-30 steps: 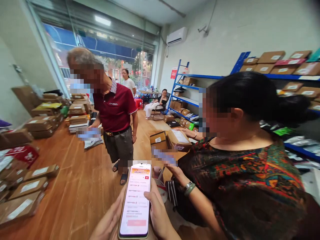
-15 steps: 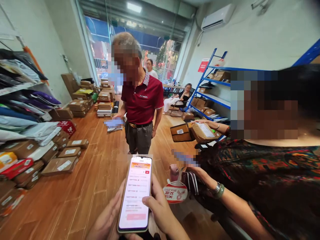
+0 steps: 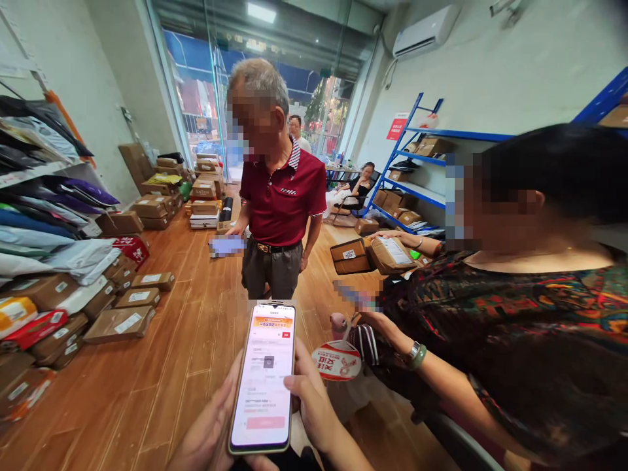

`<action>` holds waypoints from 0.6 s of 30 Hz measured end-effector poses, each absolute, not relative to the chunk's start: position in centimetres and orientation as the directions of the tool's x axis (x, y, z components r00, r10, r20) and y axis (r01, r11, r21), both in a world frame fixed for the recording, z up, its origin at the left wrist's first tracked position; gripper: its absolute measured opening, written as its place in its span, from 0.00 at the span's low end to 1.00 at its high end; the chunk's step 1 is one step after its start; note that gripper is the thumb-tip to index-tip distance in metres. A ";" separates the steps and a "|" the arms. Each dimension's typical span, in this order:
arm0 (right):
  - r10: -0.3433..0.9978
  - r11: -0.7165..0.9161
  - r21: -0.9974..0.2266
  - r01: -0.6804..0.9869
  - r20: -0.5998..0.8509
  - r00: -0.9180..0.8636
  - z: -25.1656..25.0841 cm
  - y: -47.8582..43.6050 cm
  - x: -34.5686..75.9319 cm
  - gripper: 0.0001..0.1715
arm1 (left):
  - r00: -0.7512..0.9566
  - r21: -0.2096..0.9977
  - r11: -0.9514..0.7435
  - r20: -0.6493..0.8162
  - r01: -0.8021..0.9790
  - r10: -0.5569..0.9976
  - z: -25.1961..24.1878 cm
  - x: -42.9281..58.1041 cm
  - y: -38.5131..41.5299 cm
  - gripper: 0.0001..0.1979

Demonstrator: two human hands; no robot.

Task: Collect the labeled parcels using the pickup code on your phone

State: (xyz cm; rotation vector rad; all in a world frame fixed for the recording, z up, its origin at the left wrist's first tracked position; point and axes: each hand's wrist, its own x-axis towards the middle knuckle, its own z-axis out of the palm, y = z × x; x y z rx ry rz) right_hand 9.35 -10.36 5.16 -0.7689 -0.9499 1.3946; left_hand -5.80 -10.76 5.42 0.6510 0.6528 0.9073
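A smartphone point(image 3: 262, 379) with a lit screen is held upright in front of me, near the bottom middle of the view. My left hand point(image 3: 213, 415) supports its left edge, with the fingers partly behind it. Around the right edge is my right hand point(image 3: 314, 405), its thumb lying at the side of the screen. An orange banner and a small red button show near the top of the page. A small grey square sits over the list, and a pale red bar lies at the bottom. The text is too small to read.
Ahead stands a person in a dark red shirt point(image 3: 284, 196), holding a phone. At right, another person in a patterned top point(image 3: 515, 314) holds a parcel point(image 3: 390, 254) and a phone. Boxes point(image 3: 120, 324) line the floor at left; a blue shelf rack point(image 3: 422, 167) stands behind.
The list on the screen has changed and a grey square has appeared over it. My right thumb has shifted slightly up and right. The person ahead has shifted slightly right.
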 end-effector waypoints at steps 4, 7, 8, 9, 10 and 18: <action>0.998 0.028 -0.921 -0.387 0.003 0.067 5.3 -10.5 9.3 0.21 | 0.458 0.732 0.486 -0.264 -0.477 0.849 5.7 -5.4 -11.0 0.32; 0.993 0.062 -0.918 -0.391 0.018 0.115 5.2 -10.8 9.0 0.19 | 0.512 0.659 0.559 -0.293 -0.504 0.807 5.8 -5.6 -11.4 0.30; 0.992 0.070 -0.913 -0.401 0.022 0.123 5.2 -10.8 8.9 0.19 | 0.532 0.650 0.578 -0.300 -0.493 0.791 5.8 -5.7 -11.5 0.30; 0.992 0.072 -0.909 -0.411 0.021 0.127 5.1 -10.9 8.9 0.19 | 0.546 0.653 0.586 -0.301 -0.480 0.782 5.8 -5.8 -11.6 0.31; 0.992 0.070 -0.905 -0.420 0.018 0.126 4.9 -11.0 8.8 0.20 | 0.550 0.659 0.585 -0.299 -0.472 0.780 5.7 -5.9 -11.7 0.33; 0.990 0.047 -0.908 -0.417 -0.013 0.139 5.3 -11.5 9.7 0.22 | 0.502 0.633 0.540 -0.263 -0.555 0.824 4.8 -5.3 -12.0 0.32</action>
